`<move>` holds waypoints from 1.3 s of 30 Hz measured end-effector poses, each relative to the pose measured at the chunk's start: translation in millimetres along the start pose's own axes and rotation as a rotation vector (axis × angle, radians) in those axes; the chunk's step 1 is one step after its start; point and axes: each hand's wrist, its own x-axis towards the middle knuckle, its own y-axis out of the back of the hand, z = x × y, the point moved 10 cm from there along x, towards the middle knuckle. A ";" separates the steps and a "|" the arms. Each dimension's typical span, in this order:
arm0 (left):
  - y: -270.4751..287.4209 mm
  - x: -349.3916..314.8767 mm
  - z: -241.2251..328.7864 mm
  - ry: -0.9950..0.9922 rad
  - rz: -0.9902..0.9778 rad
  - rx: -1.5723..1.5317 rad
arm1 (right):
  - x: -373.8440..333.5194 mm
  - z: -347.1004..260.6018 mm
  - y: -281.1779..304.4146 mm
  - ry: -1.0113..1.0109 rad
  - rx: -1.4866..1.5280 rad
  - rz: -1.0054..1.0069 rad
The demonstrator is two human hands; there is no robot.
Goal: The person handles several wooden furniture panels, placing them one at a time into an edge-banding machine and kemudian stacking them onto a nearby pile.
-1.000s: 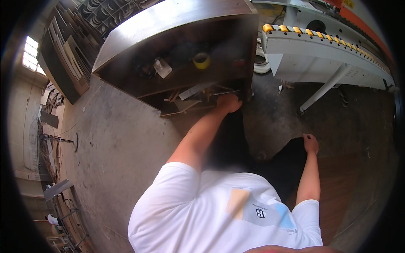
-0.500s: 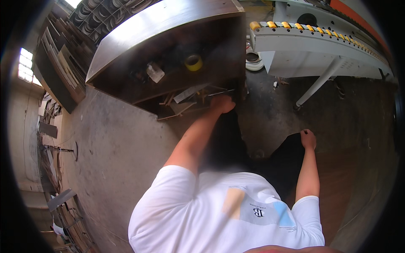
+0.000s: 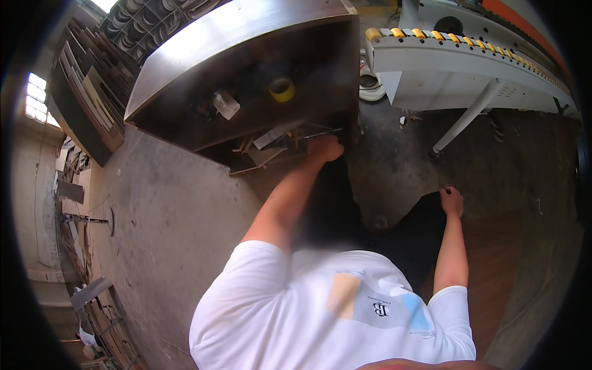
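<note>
My left hand [image 3: 325, 148] is closed at the front of the lower shelf of a dark brown cabinet [image 3: 185, 132]. A thin, dark, rod-like thing [image 3: 322, 134] shows just beyond its knuckles; whether the fingers grip it is hidden. Beside this hand on the lower shelf lie a pale flat strip [image 3: 275, 134], a thin board piece [image 3: 264, 155] and small wooden scraps. My right hand [image 3: 452, 201] rests at my right knee with its fingers curled. A small dark spot shows between thumb and fingers, too small to name.
On the upper shelf sit a roll of yellow tape [image 3: 282, 90] and a clear plastic-looking piece [image 3: 226, 105]. A grey machine with yellow rollers [image 3: 419, 34] stands at the far right, its slanted leg [image 3: 468, 117] reaching the floor. Boards [image 3: 86, 105] lean at the left.
The view has shifted very slightly. My left hand stays at the lower shelf with hardly any movement, and my right hand stays at the knee.
</note>
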 end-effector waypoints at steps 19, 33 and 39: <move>-7.3 12.6 6.2 -0.103 -0.029 0.064 | -19.1 -26.3 5.1 0.066 -0.181 -0.186; -5.4 -33.7 25.0 -0.346 0.158 -0.013 | -61.9 -31.0 12.1 0.072 -0.246 -0.060; -3.2 -70.4 53.0 -0.521 0.256 0.018 | -61.5 -24.5 20.4 0.070 -0.158 0.029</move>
